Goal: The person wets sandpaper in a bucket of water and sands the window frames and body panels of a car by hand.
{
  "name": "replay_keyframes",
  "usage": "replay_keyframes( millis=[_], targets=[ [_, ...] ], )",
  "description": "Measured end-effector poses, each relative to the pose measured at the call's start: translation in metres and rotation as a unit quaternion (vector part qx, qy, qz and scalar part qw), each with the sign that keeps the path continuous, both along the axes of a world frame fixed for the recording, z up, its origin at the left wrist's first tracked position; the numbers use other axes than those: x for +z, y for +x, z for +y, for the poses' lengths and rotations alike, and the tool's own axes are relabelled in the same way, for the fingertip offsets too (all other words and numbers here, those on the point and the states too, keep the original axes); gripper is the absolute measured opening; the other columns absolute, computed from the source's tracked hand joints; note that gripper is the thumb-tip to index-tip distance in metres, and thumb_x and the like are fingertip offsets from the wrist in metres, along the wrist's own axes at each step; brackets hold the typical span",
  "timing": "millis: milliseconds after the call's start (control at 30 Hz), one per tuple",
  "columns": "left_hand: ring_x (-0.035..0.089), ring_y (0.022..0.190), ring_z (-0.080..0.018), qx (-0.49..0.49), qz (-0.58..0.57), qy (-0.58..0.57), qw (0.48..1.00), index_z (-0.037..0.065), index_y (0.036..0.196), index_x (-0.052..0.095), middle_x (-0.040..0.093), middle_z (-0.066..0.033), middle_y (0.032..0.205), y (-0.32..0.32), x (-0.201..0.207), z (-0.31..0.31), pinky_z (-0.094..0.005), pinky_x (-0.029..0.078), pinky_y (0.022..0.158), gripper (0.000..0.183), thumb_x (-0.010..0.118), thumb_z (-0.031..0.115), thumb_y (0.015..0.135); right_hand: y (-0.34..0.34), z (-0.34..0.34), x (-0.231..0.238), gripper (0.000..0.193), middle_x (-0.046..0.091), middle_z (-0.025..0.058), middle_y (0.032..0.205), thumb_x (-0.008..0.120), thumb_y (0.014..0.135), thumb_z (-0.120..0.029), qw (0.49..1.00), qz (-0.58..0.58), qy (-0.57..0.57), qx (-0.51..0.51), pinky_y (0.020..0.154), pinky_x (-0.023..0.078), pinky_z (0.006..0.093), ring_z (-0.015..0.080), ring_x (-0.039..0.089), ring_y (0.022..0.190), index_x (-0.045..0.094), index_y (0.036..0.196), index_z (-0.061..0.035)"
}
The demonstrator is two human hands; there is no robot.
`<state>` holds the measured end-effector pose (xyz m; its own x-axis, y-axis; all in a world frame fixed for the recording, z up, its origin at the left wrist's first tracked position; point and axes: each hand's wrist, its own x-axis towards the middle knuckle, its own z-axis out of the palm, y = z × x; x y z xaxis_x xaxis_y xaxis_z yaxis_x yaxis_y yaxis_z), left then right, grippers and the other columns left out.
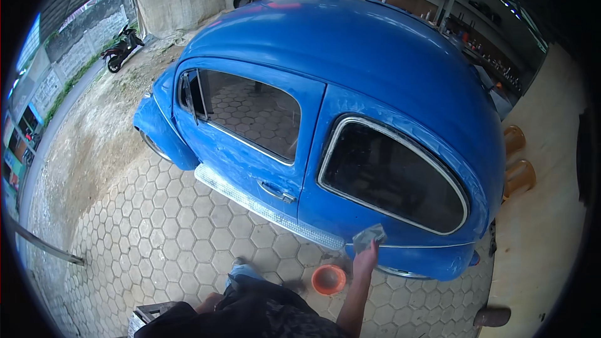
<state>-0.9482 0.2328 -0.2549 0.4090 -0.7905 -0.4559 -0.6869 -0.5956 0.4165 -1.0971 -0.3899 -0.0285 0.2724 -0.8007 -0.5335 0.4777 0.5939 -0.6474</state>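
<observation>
My right hand is closed on a thin grey sheet that looks like sandpaper. The sheet is in front of the blue car's lower side, below the rear side window; whether it touches the paint I cannot tell. Pale, dull streaks mark the car's door and the panel round that window. My left hand shows only in part, low beside my dark clothing, with its fingers hidden. On the paving left of my right forearm stands an orange-red basin.
A pale running board juts out under the door. Yellow-brown chairs stand beyond the car's rear, near a light wall. At bottom left is a wooden stool or crate. A motorbike is parked far left.
</observation>
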Motion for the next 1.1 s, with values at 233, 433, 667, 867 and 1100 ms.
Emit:
replay_keyframes(
  millis=[233, 433, 667, 867, 1100],
  targets=[
    [0.064, 0.080, -0.0205, 0.325, 0.214, 0.130, 0.912, 0.010, 0.105, 0.064, 0.066, -0.0096, 0.094, -0.054, -0.047, -0.051, -0.0404, 0.053, 0.066, 0.029, 0.050, 0.027, 0.087, 0.209, -0.005, 0.214, 0.036, 0.049, 0.0197, 0.131, 0.041, 0.096, -0.010, 0.605, 0.219, -0.765, -0.039, 0.100, 0.037, 0.0381, 0.0303, 0.046, 0.124, 0.048, 0.129, 0.0012],
    [0.062, 0.072, -0.0208, 0.675, 0.376, 0.100, 0.627, 0.011, 0.111, 0.062, 0.065, -0.0109, 0.091, -0.038, 0.021, -0.047, -0.0395, 0.051, 0.060, 0.031, 0.050, 0.028, 0.088, 0.322, -0.007, 0.214, 0.048, 0.043, 0.0045, 0.140, 0.047, 0.086, -0.002, 0.280, 0.450, -0.847, -0.032, 0.104, 0.032, 0.0464, 0.0247, 0.039, 0.131, 0.046, 0.133, -0.0074],
    [0.059, 0.055, -0.0203, 0.716, 0.437, 0.088, 0.537, 0.006, 0.102, 0.060, 0.065, -0.0090, 0.081, -0.017, -0.027, 0.045, -0.0377, 0.048, 0.051, 0.026, 0.052, 0.026, 0.086, 0.364, 0.012, 0.209, 0.052, 0.038, 0.0043, 0.144, 0.049, 0.086, -0.007, 0.238, 0.501, -0.831, -0.046, 0.108, 0.027, 0.0480, 0.0245, 0.033, 0.135, 0.041, 0.138, -0.0091],
    [0.062, 0.057, -0.0222, 0.654, 0.386, 0.140, 0.636, 0.004, 0.097, 0.062, 0.067, -0.0089, 0.082, 0.107, -0.051, 0.094, -0.0382, 0.050, 0.051, 0.028, 0.049, 0.025, 0.084, 0.416, 0.032, 0.227, 0.053, 0.037, 0.0040, 0.145, 0.050, 0.087, -0.006, 0.186, 0.513, -0.838, -0.008, 0.108, 0.026, 0.0466, 0.0240, 0.032, 0.135, 0.039, 0.139, -0.0106],
    [0.061, 0.099, -0.0366, 0.557, 0.166, -0.024, 0.814, 0.009, 0.100, 0.069, 0.065, -0.0234, 0.100, 0.290, -0.058, 0.075, -0.0419, 0.048, 0.087, 0.035, 0.053, 0.033, 0.080, 0.457, 0.052, 0.233, 0.051, 0.041, 0.0045, 0.143, 0.051, 0.085, -0.007, 0.144, 0.501, -0.853, 0.012, 0.107, 0.028, 0.0470, 0.0239, 0.035, 0.133, 0.043, 0.136, -0.0104]
  ],
)
